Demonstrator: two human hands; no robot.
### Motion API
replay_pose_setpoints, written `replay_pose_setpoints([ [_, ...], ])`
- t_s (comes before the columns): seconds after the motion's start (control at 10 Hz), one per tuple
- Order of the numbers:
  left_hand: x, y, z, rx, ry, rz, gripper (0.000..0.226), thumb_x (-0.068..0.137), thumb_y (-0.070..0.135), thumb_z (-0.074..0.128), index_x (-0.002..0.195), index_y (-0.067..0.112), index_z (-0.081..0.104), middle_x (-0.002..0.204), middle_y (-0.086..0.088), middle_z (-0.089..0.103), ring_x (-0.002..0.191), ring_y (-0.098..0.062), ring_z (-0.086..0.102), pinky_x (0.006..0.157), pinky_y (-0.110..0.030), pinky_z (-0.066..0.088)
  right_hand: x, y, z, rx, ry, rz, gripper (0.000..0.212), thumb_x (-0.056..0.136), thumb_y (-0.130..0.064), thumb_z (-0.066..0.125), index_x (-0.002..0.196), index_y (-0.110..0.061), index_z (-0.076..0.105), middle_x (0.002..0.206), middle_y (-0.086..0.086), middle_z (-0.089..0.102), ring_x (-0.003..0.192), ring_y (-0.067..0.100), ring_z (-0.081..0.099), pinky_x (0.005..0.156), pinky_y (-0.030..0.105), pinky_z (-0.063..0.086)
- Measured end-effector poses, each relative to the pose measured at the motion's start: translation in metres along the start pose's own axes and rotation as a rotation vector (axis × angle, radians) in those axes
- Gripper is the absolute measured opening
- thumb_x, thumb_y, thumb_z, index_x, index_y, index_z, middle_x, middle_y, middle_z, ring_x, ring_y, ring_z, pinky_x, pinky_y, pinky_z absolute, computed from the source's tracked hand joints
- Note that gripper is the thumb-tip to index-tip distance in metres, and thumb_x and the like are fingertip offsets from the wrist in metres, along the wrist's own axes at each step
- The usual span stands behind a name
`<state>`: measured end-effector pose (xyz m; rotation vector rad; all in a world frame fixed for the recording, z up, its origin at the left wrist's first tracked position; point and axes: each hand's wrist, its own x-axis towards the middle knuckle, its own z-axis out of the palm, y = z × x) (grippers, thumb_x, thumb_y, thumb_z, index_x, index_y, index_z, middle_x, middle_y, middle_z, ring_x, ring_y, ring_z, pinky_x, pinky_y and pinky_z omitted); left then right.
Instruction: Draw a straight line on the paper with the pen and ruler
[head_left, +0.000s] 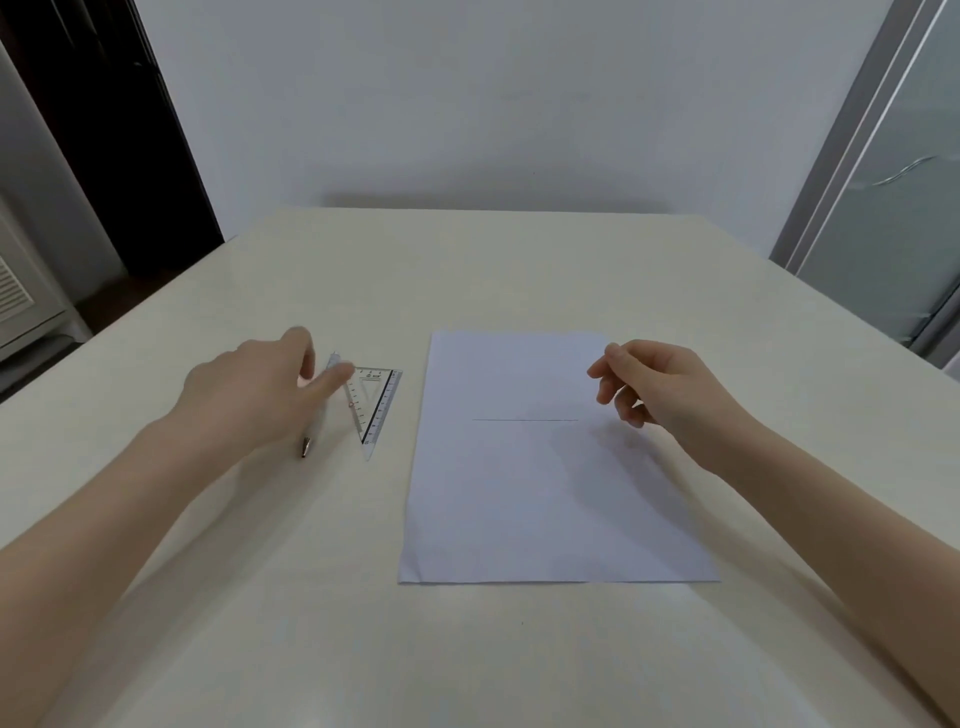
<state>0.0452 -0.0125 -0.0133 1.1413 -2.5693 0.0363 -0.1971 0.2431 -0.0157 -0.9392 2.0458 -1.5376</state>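
Note:
A white sheet of paper (550, 483) lies on the table, right of centre, with a thin straight horizontal line (524, 419) drawn across its upper half. Left of the paper lies a clear triangular ruler (376, 402) with a dark scaled edge. A clear pen (317, 415) with a metal tip lies beside the ruler, partly under my left hand (254, 384). That hand hovers over the pen with fingers spread, a fingertip near the ruler's top corner; it holds nothing. My right hand (654, 384) hangs above the paper's right edge, fingers loosely curled and apart, holding nothing.
The cream table (467, 270) runs back to a white wall. A dark doorway and a white appliance stand at the left, and a grey glass panel at the right. Both forearms reach in from the lower corners.

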Motion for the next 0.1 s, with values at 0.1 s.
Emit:
replay_pose_setpoints([
  [0.1, -0.0020, 0.0192, -0.0135, -0.443, 0.018, 0.088, 0.029, 0.082, 0.058, 0.048, 0.074, 0.031, 0.050, 0.070, 0.011, 0.061, 0.062, -0.006, 0.056, 0.054, -0.027, 0.039, -0.0047, -0.0074, -0.0028, -0.081, -0.008, -0.034, 0.030, 0.097, -0.028, 0.048, 0.082, -0.012, 0.069, 0.068, 0.001, 0.066, 0.050, 0.012, 0.052, 0.050, 0.023, 0.041],
])
